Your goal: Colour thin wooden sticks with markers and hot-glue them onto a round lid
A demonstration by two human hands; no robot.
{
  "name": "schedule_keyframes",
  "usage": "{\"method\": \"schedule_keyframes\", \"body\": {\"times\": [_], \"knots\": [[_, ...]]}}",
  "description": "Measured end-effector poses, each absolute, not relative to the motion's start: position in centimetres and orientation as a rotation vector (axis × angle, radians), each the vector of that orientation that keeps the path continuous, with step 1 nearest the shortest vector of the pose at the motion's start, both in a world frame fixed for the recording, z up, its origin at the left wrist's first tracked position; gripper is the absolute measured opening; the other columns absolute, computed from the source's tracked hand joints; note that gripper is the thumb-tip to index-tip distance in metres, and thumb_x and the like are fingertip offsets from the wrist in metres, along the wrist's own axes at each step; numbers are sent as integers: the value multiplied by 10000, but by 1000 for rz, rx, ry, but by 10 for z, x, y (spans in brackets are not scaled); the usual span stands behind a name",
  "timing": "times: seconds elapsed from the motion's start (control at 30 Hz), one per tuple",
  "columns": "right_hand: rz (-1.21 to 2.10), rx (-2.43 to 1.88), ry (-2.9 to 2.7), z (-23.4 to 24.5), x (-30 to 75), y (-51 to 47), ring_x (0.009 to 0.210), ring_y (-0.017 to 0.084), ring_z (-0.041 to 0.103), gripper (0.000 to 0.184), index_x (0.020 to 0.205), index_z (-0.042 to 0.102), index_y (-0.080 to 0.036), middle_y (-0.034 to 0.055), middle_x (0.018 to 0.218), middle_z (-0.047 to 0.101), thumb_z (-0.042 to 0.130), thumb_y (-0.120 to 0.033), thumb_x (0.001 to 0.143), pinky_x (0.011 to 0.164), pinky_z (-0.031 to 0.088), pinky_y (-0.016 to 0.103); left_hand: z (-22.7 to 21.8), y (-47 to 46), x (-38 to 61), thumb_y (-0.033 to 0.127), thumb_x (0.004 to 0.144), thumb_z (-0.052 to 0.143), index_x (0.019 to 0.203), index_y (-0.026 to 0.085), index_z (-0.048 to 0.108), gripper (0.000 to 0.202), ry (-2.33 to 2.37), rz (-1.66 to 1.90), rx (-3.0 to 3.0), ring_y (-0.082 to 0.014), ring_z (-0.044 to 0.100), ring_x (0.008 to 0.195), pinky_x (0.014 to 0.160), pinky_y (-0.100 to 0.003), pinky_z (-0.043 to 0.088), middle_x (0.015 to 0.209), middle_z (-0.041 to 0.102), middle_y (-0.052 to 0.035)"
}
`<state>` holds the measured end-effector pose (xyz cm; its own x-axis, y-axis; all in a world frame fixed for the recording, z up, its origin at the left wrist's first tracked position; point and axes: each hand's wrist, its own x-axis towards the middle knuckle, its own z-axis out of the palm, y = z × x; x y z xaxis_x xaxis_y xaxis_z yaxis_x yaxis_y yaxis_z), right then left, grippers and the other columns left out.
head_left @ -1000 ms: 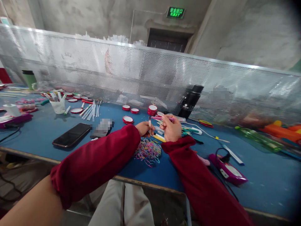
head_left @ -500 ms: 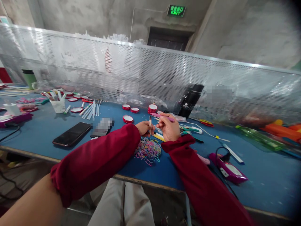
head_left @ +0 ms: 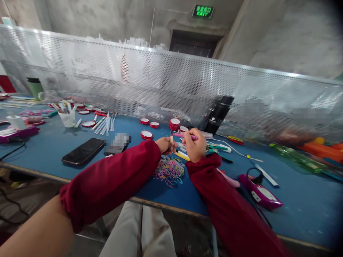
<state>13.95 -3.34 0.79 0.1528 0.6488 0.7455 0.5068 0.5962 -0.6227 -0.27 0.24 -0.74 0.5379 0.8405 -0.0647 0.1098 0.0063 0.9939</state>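
My left hand (head_left: 165,145) is closed around a thin white stick (head_left: 172,137) that it holds upright. Close beside it, my right hand (head_left: 193,146) grips a pink pen-like tool (head_left: 184,135) lying sideways, its tip pointing at the stick. Both arms wear dark red sleeves. Just under the hands lies a heap of small coloured rubber bands (head_left: 169,168) on the blue table (head_left: 300,200). A yellow stick (head_left: 182,155) and other pens lie under my right hand.
A black phone (head_left: 83,151) lies to the left, near red-rimmed lids (head_left: 146,135) and a white cup of sticks (head_left: 67,117). A black bottle (head_left: 219,113) stands at the perforated metal screen (head_left: 160,85). A purple device with a cable (head_left: 261,195) lies at right.
Both hands have stayed together over the rubber bands. The right hand and its pink tool have dropped slightly and come closer to the stick. The camera has shifted a little.
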Motion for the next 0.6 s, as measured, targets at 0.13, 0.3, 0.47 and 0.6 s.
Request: {"method": "schedule_keyframes", "body": {"times": [0.13,0.3,0.47,0.6], "knots": [[132,-1064,-1516,7,139,-32,485,114,524,232,686,518,-209,-27,552,564,554,-374,845,512,428,227,-6,1,-2,116,918,351,829,132,505,179,864,695,1468,-57,456,377,388,-183,264,595,561,16],[118,-1089,-1512,8,140,-31,500,117,525,223,682,521,-209,-25,563,566,554,-364,839,525,427,231,-3,-2,-2,111,917,339,808,136,487,185,873,711,1468,-54,447,365,378,-179,261,576,551,19],[106,-1075,-1504,8,139,-32,509,119,524,226,688,514,-209,-26,562,563,547,-367,846,529,432,233,-3,-1,-2,109,918,322,795,145,473,198,862,714,1477,-52,448,367,368,-177,260,581,548,21],[110,-1081,-1514,8,138,-32,511,121,531,239,680,513,-207,-22,558,566,552,-377,844,524,435,231,-4,0,-2,101,919,321,796,144,466,195,853,712,1480,-47,448,363,365,-170,256,581,548,23]]}}
